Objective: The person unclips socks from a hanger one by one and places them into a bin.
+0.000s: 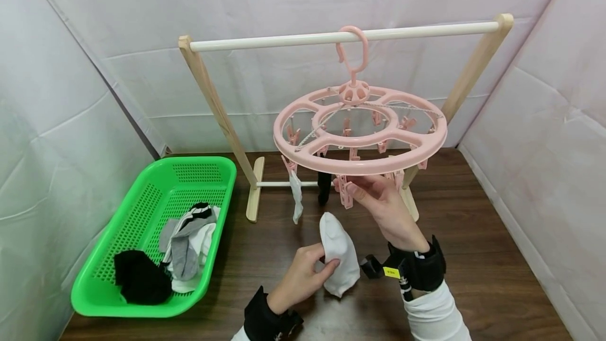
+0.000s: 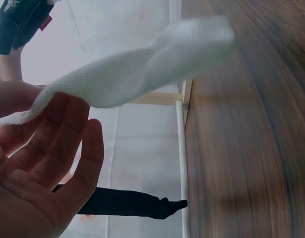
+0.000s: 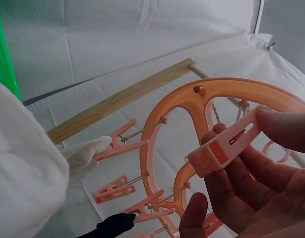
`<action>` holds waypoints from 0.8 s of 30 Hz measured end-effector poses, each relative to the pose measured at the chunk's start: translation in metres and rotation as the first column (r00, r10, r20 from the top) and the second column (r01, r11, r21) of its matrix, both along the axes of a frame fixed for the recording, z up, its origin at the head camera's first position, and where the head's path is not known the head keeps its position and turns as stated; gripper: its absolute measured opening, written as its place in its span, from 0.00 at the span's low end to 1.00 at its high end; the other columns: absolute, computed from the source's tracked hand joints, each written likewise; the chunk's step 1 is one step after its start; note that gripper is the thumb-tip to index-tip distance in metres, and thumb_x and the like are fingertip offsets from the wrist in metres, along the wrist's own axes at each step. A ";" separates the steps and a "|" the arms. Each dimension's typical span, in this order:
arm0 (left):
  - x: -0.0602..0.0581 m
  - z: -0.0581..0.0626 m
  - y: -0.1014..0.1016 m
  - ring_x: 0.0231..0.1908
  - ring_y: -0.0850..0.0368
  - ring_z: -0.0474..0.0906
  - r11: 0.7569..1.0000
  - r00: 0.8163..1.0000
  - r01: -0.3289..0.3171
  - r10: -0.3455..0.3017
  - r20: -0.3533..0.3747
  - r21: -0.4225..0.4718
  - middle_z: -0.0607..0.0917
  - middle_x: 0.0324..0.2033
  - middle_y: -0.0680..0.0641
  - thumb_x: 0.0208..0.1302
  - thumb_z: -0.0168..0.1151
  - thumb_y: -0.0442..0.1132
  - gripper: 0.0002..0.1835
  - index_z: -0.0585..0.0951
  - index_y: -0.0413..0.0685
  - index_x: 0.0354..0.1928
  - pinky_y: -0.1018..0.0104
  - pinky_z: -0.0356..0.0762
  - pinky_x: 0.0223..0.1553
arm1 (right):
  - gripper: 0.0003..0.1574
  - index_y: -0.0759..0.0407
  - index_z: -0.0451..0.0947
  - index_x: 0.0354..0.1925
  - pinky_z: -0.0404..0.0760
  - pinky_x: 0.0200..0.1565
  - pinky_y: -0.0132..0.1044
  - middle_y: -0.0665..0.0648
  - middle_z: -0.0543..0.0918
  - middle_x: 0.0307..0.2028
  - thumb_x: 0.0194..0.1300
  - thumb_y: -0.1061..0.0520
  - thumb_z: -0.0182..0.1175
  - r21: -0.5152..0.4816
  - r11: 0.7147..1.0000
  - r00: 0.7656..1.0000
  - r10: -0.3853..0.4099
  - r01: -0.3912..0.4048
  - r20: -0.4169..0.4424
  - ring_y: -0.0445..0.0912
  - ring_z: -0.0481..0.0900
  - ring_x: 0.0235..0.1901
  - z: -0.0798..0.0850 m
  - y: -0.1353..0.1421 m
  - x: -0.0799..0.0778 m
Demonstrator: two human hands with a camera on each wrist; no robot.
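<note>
My left hand (image 1: pixel 303 275) pinches a white sock (image 1: pixel 342 257) between thumb and fingers, below the round pink drying hanger (image 1: pixel 360 166). In the left wrist view the sock (image 2: pixel 142 74) stretches out sideways from the fingers. At the hanger's front rim, my right hand (image 1: pixel 385 209) holds a pink clothespin (image 1: pixel 345 196). The right wrist view has the thumb on one end of that clothespin (image 3: pixel 226 146), its fingers behind it; the pin's jaws look closed. Left of it, a black sock (image 1: pixel 324 188) and another white sock (image 1: pixel 296 199) hang from clips.
A white rail (image 1: pixel 274 42) on a wooden stand (image 1: pixel 213 104) carries the hanger by its hook. On the left of the brown table (image 1: pixel 473 236) stands a green basket (image 1: pixel 128 310) with grey and white socks (image 1: pixel 184 251) and a black bundle (image 1: pixel 142 278). White sheets surround everything.
</note>
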State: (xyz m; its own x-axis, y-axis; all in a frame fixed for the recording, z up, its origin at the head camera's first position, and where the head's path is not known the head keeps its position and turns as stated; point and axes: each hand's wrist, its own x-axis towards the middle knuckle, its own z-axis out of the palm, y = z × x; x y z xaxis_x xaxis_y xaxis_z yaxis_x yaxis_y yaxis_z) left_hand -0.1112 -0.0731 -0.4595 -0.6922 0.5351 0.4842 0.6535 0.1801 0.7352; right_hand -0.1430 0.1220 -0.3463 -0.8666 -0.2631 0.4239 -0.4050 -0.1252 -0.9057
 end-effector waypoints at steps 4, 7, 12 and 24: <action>0.002 -0.002 -0.005 0.31 0.64 0.79 1.000 1.000 -0.005 0.005 0.012 -0.003 0.83 0.31 0.47 0.63 0.64 0.28 0.02 0.81 0.38 0.37 0.74 0.75 0.33 | 0.16 0.70 0.75 0.56 0.76 0.51 0.40 0.68 0.80 0.47 0.73 0.67 0.51 -0.022 1.000 1.000 0.004 -0.004 0.002 0.50 0.79 0.46 0.000 0.002 0.000; 0.002 -0.003 -0.007 0.31 0.64 0.79 1.000 1.000 -0.012 0.012 -0.009 0.007 0.83 0.30 0.47 0.63 0.64 0.28 0.01 0.81 0.38 0.36 0.73 0.76 0.32 | 0.17 0.66 0.75 0.57 0.76 0.51 0.41 0.66 0.81 0.49 0.73 0.66 0.51 -0.030 1.000 1.000 -0.001 0.001 0.020 0.50 0.79 0.48 0.000 0.003 0.001; -0.001 -0.003 -0.011 0.29 0.64 0.78 0.999 0.998 -0.027 0.028 -0.062 0.031 0.83 0.29 0.47 0.62 0.63 0.27 0.02 0.80 0.38 0.33 0.66 0.79 0.29 | 0.18 0.64 0.75 0.58 0.75 0.53 0.41 0.64 0.81 0.50 0.73 0.66 0.51 -0.024 1.000 1.000 -0.008 0.009 0.027 0.50 0.79 0.49 0.003 0.006 0.003; -0.006 0.006 -0.031 0.30 0.62 0.78 0.993 0.991 -0.116 0.116 -0.074 0.002 0.83 0.30 0.48 0.64 0.63 0.29 0.02 0.80 0.38 0.33 0.71 0.76 0.30 | 0.20 0.64 0.72 0.61 0.75 0.52 0.38 0.59 0.80 0.51 0.73 0.67 0.49 -0.093 0.995 0.999 -0.029 0.032 0.029 0.48 0.78 0.49 0.012 0.019 0.012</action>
